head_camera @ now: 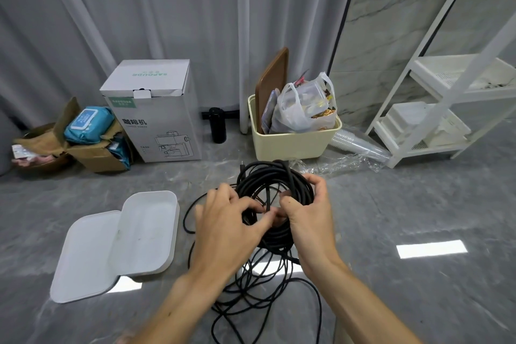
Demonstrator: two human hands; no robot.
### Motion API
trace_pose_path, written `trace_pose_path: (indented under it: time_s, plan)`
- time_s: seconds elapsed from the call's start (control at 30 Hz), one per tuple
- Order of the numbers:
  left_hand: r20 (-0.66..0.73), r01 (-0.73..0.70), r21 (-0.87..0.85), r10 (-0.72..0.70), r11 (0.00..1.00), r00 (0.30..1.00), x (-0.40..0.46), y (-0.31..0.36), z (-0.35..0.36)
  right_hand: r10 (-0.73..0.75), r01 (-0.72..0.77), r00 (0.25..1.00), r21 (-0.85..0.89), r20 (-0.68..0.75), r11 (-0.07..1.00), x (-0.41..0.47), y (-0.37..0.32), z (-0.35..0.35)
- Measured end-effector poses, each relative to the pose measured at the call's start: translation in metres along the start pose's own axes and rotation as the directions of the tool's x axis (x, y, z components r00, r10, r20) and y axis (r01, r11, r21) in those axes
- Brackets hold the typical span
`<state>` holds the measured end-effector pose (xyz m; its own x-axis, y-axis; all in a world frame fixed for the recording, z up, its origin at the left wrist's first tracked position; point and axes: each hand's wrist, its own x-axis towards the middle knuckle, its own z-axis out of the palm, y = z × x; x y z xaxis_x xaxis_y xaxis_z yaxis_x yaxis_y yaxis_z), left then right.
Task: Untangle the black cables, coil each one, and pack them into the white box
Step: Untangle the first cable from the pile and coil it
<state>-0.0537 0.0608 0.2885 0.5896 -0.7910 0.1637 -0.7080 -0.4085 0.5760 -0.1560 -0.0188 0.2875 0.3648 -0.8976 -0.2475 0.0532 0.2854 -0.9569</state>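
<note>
Black cables [275, 184]: one coil, two hands [226, 220] gripping, one white box [148, 232].

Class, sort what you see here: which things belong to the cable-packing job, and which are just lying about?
Job:
- cable coil, gripped by left hand and right hand
- loose cables on the floor
- white box and its lid

Lying about:
- coffee-machine carton
- cream bin
- black bottle
- cardboard box
- white rack
</note>
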Motion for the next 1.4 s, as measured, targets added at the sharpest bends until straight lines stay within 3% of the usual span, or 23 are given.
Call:
trace_pose_path:
  time_s: [0.1, 0.23, 0.37, 0.5, 0.63, 0.73, 0.9, 0.97, 1.1, 1.23, 1.33, 1.4]
  plan:
    - [0.11, 0.056, 0.114, -0.068, 0.992, 0.992, 0.001, 0.003, 0.002, -0.068, 0.066, 0.998, -0.107, -0.012, 0.992, -0.002, 0.004, 0.0]
    - [0.17, 0.088, 0.101, -0.105, 0.991, 0.98, 0.006, 0.003, -0.001, -0.101, 0.102, 0.995, -0.134, 0.014, 0.986, -0.004, 0.002, 0.002]
    - [0.293, 0.228, -0.1, -0.19, 0.969, 0.937, 0.007, -0.001, -0.004, -0.152, 0.157, 0.988, -0.251, 0.041, 0.955, -0.005, 0.002, 0.005]
    - [0.469, 0.468, -0.365, -0.275, 0.805, 0.839, 0.006, -0.001, -0.011, -0.237, 0.23, 0.971, -0.437, 0.038, 0.869, 0.0, 0.008, 0.002]
    - [0.57, 0.586, -0.444, -0.291, 0.677, 0.768, 0.008, -0.007, -0.017, -0.333, 0.319, 0.94, -0.512, 0.068, 0.798, 0.004, 0.01, 0.0]
    - [0.597, 0.621, -0.493, -0.282, 0.61, 0.751, 0.01, -0.008, -0.017, -0.37, 0.35, 0.926, -0.527, 0.07, 0.775, 0.008, 0.012, -0.004]
    - [0.579, 0.648, -0.597, -0.304, 0.473, 0.756, 0.015, -0.01, -0.017, -0.304, 0.284, 0.952, -0.494, 0.041, 0.822, 0.011, 0.014, -0.005]
    - [0.574, 0.64, -0.582, -0.305, 0.502, 0.76, 0.016, -0.01, -0.022, -0.24, 0.223, 0.97, -0.455, 0.02, 0.862, 0.011, 0.011, -0.005]
    - [0.399, 0.457, -0.461, -0.283, 0.761, 0.872, 0.018, -0.014, -0.032, -0.133, 0.137, 0.99, -0.35, 0.036, 0.927, 0.011, 0.003, -0.008]
    - [0.326, 0.322, -0.265, -0.229, 0.909, 0.917, 0.017, -0.019, -0.036, -0.008, 0.018, 0.997, -0.138, 0.073, 0.99, 0.01, 0.001, -0.008]
    - [0.269, 0.275, -0.075, -0.246, 0.958, 0.931, 0.013, -0.019, -0.033, 0.059, -0.058, 0.994, -0.009, 0.097, 0.998, 0.01, 0.001, -0.005]
    - [0.264, 0.252, -0.067, -0.226, 0.965, 0.938, 0.012, -0.019, -0.031, 0.091, -0.096, 0.989, 0.037, 0.117, 0.995, 0.009, 0.002, -0.003]
